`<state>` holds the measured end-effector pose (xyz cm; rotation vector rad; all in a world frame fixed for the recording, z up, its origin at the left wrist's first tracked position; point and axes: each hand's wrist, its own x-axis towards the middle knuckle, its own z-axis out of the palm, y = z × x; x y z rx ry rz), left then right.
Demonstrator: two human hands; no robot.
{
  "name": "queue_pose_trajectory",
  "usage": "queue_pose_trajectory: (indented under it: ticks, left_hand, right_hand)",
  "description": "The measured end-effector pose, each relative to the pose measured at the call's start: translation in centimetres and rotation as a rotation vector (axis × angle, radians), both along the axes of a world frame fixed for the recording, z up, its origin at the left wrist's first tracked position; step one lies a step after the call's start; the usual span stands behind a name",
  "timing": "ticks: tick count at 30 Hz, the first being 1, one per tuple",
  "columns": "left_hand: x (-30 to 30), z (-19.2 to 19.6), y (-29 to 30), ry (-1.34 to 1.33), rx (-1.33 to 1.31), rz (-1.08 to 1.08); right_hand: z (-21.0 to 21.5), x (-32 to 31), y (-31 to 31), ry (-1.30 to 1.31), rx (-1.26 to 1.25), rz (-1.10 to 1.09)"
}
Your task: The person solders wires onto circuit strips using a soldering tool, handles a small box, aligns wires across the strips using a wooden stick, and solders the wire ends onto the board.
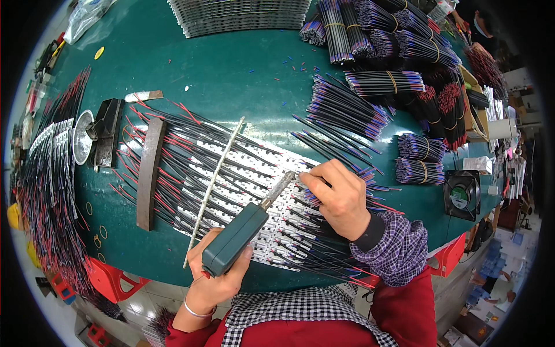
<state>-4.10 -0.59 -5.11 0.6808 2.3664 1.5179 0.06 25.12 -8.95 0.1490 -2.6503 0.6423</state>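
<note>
My left hand (222, 279) is closed around a dark green soldering gun (236, 238). Its metal barrel slants up to the right, over a white panel of small circuit boards (272, 155). Beside the tip, my right hand (341, 199) is pinched above the panel's right part; its fingers hide what they hold, if anything. Rows of black wires with red ends (173, 153) fan out to the left of the panel. A pale thin rod (217, 185) and a brown metal bar (151, 174) lie across these wires. Loose wires with blue-purple ends (335, 141) lie beyond my right hand.
Rubber-banded wire bundles (384, 82) crowd the back right, near a black fan (462, 195). At left stand a metal dish (84, 137), a black stand (108, 132) and finished-looking wired panels (49, 173). White stacked panels (240, 16) sit at the back. Red stools (110, 280) stand below.
</note>
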Motion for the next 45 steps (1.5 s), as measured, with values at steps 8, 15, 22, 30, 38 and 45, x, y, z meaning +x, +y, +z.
queue_pose_trajectory:
  ticks: [8, 15, 22, 30, 38, 45]
  left_hand:
    - [0.0, -0.2, -0.4, -0.002, -0.067, -0.020]
    - [0.0, -0.1, -0.6, 0.038, -0.027, -0.032]
    - [0.1, -0.1, -0.3, 0.014, 0.069, 0.022]
    - [0.1, -0.5, -0.4, -0.003, -0.020, -0.019]
    - [0.5, -0.5, -0.9, -0.016, 0.099, 0.066]
    - [1.6, -0.7, -2.5, 0.000, 0.023, 0.153]
  right_hand:
    - [0.4, 0.1, -0.4, -0.007, 0.225, 0.030]
    - [0.5, 0.1, -0.4, -0.025, 0.265, 0.032]
    - [0.5, 0.1, -0.4, -0.027, 0.238, 0.032]
    - [0.3, 0.1, -0.5, -0.006, 0.204, 0.027]
    - [1.0, 0.1, -0.2, 0.026, 0.203, 0.029]
    - [3.4, 1.8, -1.3, 0.030, 0.165, -0.047]
